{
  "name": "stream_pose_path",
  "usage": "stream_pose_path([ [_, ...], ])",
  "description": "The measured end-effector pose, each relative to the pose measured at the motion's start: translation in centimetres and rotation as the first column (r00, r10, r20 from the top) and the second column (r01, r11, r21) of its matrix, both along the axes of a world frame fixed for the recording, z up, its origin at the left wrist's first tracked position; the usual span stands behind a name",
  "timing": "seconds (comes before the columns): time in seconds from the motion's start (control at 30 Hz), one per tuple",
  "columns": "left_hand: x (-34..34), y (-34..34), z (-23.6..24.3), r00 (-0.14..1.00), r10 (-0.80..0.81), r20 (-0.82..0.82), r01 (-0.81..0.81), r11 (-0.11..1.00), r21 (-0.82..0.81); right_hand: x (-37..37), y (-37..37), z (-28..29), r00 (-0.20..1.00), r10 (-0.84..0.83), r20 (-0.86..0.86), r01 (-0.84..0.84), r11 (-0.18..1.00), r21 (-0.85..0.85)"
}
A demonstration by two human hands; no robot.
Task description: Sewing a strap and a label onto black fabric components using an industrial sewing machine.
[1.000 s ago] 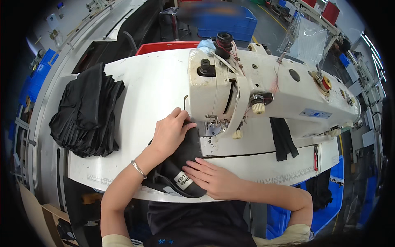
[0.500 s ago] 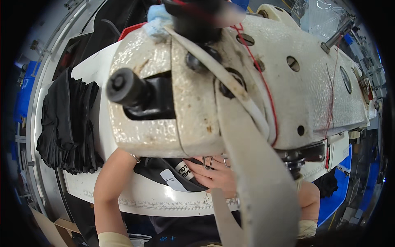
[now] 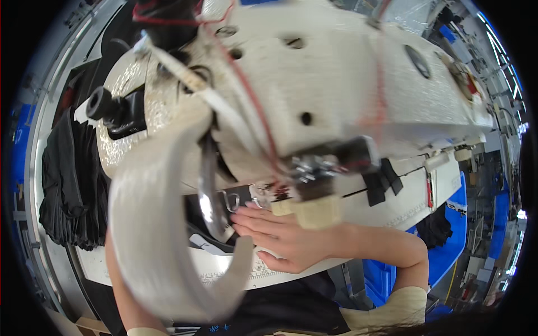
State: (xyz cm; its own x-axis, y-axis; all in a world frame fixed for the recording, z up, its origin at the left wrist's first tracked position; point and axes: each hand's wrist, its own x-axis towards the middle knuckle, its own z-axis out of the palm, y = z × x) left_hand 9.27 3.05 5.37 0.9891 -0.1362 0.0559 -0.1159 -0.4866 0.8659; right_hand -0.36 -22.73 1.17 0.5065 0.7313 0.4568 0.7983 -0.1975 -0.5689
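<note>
The sewing machine [image 3: 358, 84], pale and bulky, fills the upper and middle frame and is the main thing in the way. The white table [image 3: 92, 264] spreads beneath it. A thick stack of black cloth [image 3: 73, 179] sits on the left of the frame, well apart from the right hand, and a blue crate [image 3: 459, 224] with dark cloth in it stands at the lower right.

The machine's curved white arm [image 3: 148, 224] sweeps down left of centre, blurred, hiding much of the work. The left forearm [image 3: 124, 297] rises from the lower left and passes behind it; the left hand is out of sight, so I cannot tell what it grips.

The right hand [image 3: 291, 238] lies palm down at lower centre, fingers extended and pinching nothing, its fingertips at the edge of the black cloth piece [image 3: 193, 215]. That piece lies on the table left of those fingers, partly covered. It looks light, soft and limp, likely to slide or pucker rather than break; flat pressure near its edge should suit it better than a pinch in the middle.

Black strips [image 3: 381, 182] lie right of centre. Smallest are a cream knob [image 3: 316, 213] just above the right hand and a white tag [image 3: 207, 245] on the cloth.
</note>
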Motion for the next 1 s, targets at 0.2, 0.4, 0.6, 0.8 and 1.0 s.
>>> stream_pose_path([
  [0.2,-2.0,3.0,2.3,0.998,0.054,-0.029,-0.058,0.987,-0.147,5.3,-8.9,0.7,0.509,-0.480,0.714,0.842,0.448,-0.299],
  [0.4,-11.2,-2.9,5.0,0.971,-0.231,0.054,0.231,0.973,0.006,10.1,-10.3,0.1,0.470,-0.663,0.583,0.851,0.515,-0.100],
  [0.6,-13.1,-11.5,3.0,0.785,-0.606,0.131,0.586,0.794,0.159,10.3,-13.6,-1.3,0.575,-0.764,0.295,0.795,0.606,0.020],
  [0.8,-1.5,-24.1,-3.8,0.875,-0.401,0.270,0.335,0.906,0.259,2.6,-13.0,2.0,0.608,-0.762,-0.222,0.781,0.524,0.340],
  [1.0,-0.4,-26.9,-3.1,0.869,-0.493,0.038,0.419,0.776,0.471,-9.8,-14.6,11.7,0.555,-0.688,-0.467,0.700,0.083,0.710],
])
